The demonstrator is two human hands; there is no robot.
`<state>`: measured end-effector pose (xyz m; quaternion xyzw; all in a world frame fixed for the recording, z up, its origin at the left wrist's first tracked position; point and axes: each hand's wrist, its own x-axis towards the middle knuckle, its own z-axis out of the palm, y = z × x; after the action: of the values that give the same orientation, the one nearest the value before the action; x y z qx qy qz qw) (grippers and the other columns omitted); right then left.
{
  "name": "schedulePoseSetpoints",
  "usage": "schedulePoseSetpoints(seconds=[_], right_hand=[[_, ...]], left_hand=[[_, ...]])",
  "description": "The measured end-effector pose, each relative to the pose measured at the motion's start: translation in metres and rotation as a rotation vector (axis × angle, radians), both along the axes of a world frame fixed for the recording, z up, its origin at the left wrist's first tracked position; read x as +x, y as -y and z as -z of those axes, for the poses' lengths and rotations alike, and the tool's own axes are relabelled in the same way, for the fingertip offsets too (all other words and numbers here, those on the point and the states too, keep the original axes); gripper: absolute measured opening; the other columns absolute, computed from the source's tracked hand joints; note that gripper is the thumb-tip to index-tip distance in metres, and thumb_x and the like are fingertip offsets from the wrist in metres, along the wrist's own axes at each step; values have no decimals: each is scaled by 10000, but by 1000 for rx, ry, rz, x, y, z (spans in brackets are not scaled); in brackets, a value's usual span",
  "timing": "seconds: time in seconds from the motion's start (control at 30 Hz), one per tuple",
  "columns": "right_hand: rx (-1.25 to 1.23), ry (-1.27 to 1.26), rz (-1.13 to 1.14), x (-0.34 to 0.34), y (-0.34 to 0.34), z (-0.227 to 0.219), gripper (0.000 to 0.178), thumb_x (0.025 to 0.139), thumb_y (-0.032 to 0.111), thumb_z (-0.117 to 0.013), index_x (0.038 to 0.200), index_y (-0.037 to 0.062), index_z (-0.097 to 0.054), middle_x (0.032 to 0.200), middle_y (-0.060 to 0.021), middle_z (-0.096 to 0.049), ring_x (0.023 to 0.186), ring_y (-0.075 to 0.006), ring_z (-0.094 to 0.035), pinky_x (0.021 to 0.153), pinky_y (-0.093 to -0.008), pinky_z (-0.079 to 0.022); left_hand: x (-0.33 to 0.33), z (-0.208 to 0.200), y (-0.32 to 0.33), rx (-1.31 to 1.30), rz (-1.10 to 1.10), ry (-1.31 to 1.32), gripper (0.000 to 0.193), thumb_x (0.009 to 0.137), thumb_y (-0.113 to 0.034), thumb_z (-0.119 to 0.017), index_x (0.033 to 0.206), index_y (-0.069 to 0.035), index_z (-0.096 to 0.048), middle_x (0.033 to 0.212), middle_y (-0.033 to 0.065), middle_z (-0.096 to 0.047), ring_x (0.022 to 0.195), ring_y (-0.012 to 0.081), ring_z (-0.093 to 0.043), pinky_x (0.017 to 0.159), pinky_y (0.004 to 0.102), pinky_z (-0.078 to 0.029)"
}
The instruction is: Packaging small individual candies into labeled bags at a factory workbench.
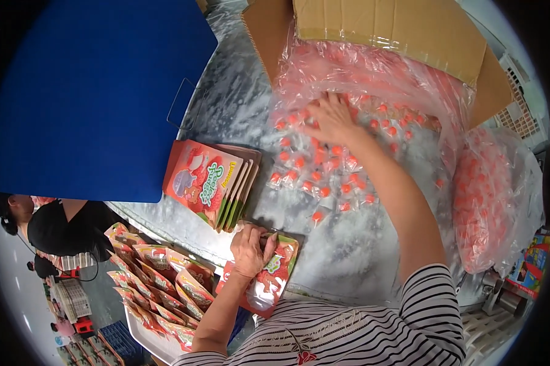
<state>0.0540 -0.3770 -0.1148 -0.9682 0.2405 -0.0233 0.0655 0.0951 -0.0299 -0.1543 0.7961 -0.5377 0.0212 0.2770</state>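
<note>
My left hand (pixel 249 250) grips the top edge of a red and green snack pouch (pixel 267 287), which lies at the table's near edge against my striped shirt. Further up, my right hand (pixel 333 119) rests with its fingers spread over the small wrapped red candies (pixel 316 176) scattered across the table. Its fingertips touch candies by the mouth of a clear pink plastic liner (pixel 360 73). A stack of flat pouches (pixel 211 183) lies beyond my left hand. Whether any candy is under the right palm is hidden.
The liner spills from a cardboard box (pixel 391 27). A clear bag of red candies (pixel 482 198) stands at the right. A white tray (pixel 142 335) of filled pouches (pixel 159 280) is at the lower left, below a large blue panel (pixel 92 97). Another person (pixel 67 232) is beyond.
</note>
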Motion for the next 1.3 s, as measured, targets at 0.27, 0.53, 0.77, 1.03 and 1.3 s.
schedulePoseSetpoints(seconds=[0.27,0.53,0.77,1.03,1.3], right_hand=[[251,-256,-3,-43,-44,-36,579,868,431,-585,1308,61,-515,1425,-183,-385,1275,-361,-426,1077,-523,-303],[164,27,-117,50,-46,8,635,910,508,-500,1403,120,-404,1376,-151,-436,1312,-352,-356,1098,-543,-220],[165,-50,-193,-5,-65,23,625,930,515,-464,1404,111,-411,1495,-174,-293,1408,-358,-187,1138,-557,-92],[134,118,-81,-141,-144,8,670,903,524,-498,1419,109,-397,1523,-177,-239,1438,-362,-104,1150,-553,-30],[-31,120,180,-170,-62,24,639,932,480,-466,1452,130,-345,1528,-157,-245,1433,-354,-126,1158,-534,-29]], left_hand=[[-1,-4,2,-22,-13,-5,195,782,-192,-714,832,-41,-601,761,95,-551,625,277,-556,569,377,-438],[-4,-2,4,-13,-23,1,189,782,-208,-714,828,-62,-604,773,91,-563,635,285,-564,584,390,-446],[-2,-3,3,-1,-49,-8,169,800,-187,-689,827,-48,-596,771,100,-569,636,290,-566,591,385,-447],[-4,-5,4,-15,-50,-8,164,800,-177,-684,823,-39,-599,749,110,-565,631,300,-574,580,386,-455],[-2,-4,5,-64,3,-12,200,874,-210,-633,831,-21,-583,771,145,-570,662,341,-587,601,415,-466]])
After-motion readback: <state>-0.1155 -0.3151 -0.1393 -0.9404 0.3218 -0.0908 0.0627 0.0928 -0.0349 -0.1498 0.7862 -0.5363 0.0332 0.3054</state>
